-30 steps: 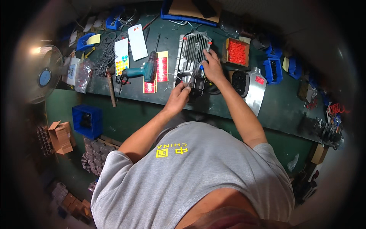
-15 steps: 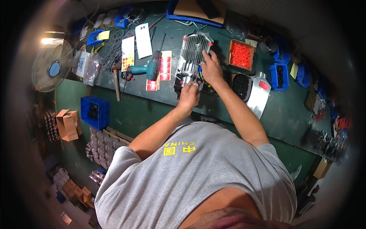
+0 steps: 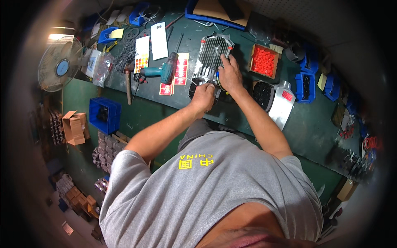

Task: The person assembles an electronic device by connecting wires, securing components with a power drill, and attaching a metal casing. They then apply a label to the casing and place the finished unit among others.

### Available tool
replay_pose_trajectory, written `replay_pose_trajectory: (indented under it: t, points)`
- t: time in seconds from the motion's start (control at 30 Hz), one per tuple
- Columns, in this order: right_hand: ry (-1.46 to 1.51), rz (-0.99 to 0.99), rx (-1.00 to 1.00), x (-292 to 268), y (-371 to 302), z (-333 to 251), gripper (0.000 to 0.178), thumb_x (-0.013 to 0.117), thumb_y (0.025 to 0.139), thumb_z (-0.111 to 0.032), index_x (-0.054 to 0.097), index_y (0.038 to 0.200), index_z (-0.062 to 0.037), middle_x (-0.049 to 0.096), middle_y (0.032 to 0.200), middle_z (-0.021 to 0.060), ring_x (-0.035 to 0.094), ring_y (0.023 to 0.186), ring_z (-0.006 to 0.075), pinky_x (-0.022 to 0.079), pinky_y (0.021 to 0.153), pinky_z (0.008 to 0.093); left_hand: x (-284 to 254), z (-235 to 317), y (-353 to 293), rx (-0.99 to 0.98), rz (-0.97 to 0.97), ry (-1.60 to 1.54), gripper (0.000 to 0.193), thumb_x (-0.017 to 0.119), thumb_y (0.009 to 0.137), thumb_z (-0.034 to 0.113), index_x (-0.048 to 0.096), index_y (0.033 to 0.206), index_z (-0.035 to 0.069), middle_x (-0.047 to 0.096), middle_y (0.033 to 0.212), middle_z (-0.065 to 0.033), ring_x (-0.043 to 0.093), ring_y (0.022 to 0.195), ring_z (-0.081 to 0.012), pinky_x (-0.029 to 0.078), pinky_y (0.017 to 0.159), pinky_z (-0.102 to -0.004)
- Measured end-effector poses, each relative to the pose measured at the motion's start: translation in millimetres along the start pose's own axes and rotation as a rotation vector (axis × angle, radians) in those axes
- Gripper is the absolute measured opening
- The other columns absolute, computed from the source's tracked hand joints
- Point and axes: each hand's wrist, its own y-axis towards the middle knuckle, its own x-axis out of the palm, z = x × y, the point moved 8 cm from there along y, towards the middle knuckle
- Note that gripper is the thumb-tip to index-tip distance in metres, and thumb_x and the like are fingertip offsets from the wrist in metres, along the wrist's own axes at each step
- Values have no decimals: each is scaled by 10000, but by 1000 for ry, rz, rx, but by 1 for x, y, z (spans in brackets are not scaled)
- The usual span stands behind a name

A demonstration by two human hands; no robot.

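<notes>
A grey finned metal housing [image 3: 210,53] with red bits at its far corners lies on the green workbench [image 3: 244,113] in front of me. My left hand [image 3: 203,97] is curled closed over the housing's near end, and its fingers hide whatever they grip there. At the right edge of the housing, my right hand [image 3: 231,75] rests with fingers stretched out and a little apart, fingertips against the fins. Blue and yellow-green wires [image 3: 218,82] show between the two hands.
Left of the housing lie a teal power screwdriver [image 3: 153,72], red label sheets [image 3: 181,68] and a hammer [image 3: 128,87]. To the right stand a box of red caps [image 3: 263,61], a tray of black parts [image 3: 262,94] and a silver metal cover [image 3: 283,105]. A fan [image 3: 61,66] stands far left.
My left hand has turned and curled further over the housing's near end, with its elbow swung outward to the left. The right hand stays at the housing's edge. The whole view has shifted slightly.
</notes>
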Motion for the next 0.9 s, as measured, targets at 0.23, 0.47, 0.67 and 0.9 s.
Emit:
replay_pose_trajectory:
  t: [0.23,0.47,0.67,0.9]
  points:
    - [-35,-28,-1,2,0,-4,548,603,954,-144,469,1479,-54,388,1523,271,451,1358,442,435,1099,485,-4,35,1,-228,7,187,187,466,1050,224,563,969,86,394,613,12,345,465,-110,245,416,-288]
    - [21,19,11,-3,-3,-7,526,597,936,-134,509,1446,-35,434,1499,253,463,1337,443,406,1112,476,0,11,-1,7,97,235,242,454,1062,247,561,958,56,415,573,-2,396,434,-131,290,385,-314]
    - [-5,29,-20,-5,-4,-5,526,589,944,-117,496,1451,-16,437,1493,264,460,1337,450,396,1120,476,-13,-12,25,509,191,578,312,468,1056,239,591,958,-31,529,626,-113,535,538,-199,427,531,-377]
    - [-20,7,-53,-1,-3,-5,531,587,944,-111,483,1452,2,442,1488,281,475,1303,471,402,1107,485,-26,38,9,191,-27,712,333,465,1077,289,596,1028,-14,522,645,-79,507,503,-179,421,436,-363]
